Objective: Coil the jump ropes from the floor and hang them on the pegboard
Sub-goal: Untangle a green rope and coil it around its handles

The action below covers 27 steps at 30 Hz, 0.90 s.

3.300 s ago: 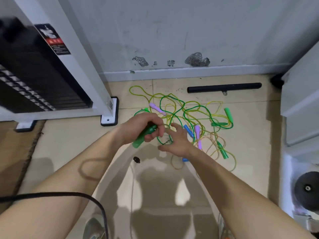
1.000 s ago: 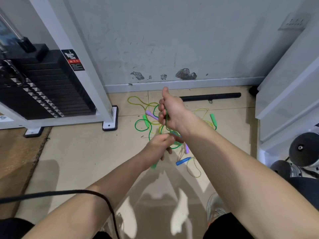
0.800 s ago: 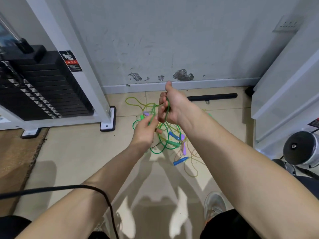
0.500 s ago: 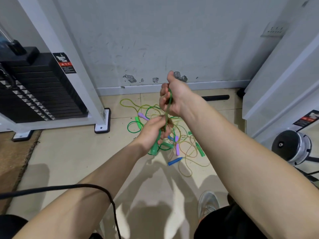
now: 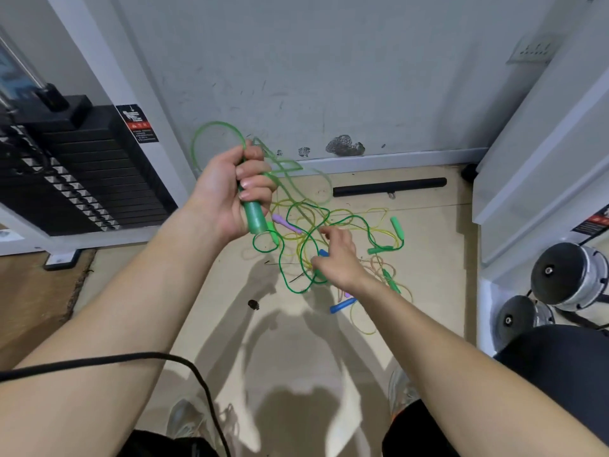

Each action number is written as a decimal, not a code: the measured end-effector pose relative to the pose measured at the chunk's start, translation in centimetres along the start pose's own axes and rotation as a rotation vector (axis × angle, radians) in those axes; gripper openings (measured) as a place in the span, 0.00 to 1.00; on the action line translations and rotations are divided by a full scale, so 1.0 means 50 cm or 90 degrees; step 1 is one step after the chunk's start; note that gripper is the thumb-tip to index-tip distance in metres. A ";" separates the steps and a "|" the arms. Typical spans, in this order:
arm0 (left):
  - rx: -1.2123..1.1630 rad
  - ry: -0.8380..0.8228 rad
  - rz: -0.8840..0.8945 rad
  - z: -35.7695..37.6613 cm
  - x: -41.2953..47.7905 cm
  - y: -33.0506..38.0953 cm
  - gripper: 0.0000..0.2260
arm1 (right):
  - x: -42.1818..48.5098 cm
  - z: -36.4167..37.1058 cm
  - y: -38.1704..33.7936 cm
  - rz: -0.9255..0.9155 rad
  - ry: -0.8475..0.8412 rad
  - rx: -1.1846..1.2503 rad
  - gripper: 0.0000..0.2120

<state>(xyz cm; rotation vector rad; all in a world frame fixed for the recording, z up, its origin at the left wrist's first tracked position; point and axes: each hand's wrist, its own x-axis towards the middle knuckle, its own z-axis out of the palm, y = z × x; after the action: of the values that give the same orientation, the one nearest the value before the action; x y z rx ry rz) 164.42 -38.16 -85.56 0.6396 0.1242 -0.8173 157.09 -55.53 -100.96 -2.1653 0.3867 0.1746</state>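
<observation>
Green jump rope (image 5: pixel 253 215): handle gripped in left hand (image 5: pixel 227 189), fingers (image 5: pixel 253 186) curled tight, loops raised above floor (image 5: pixel 435 232). Remaining ropes (image 5: pixel 349 222) tangled on floor near wall (image 5: pixel 329 61). Right hand (image 5: pixel 336 262) down at tangle; we cannot tell whether its fingers hold anything.

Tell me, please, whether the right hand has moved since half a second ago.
Yes. The right hand has dropped from level with the black bar by the wall to the rope tangle on the floor, nearer the person.

green handle (image 5: pixel 255 219): glossy translucent plastic | floor (image 5: pixel 428 258): smooth tile | wall (image 5: pixel 329 77): matt, scuffed paint | dumbbells (image 5: pixel 570 275): shiny metal
</observation>
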 end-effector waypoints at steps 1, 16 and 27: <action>-0.010 -0.008 -0.012 0.008 -0.008 0.005 0.18 | 0.009 0.017 0.009 0.015 -0.022 -0.040 0.34; 0.733 0.346 0.231 -0.185 0.055 -0.121 0.20 | -0.009 0.011 -0.112 -0.082 -0.089 0.199 0.16; 0.478 0.161 0.047 -0.138 0.043 -0.235 0.23 | 0.040 -0.111 -0.174 -0.004 -0.015 0.557 0.08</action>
<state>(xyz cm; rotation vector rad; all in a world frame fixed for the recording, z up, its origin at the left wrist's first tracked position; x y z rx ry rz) 158.48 -41.54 -97.54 1.4487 0.0169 -0.6981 161.83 -55.70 -91.59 -1.3001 0.3537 0.0129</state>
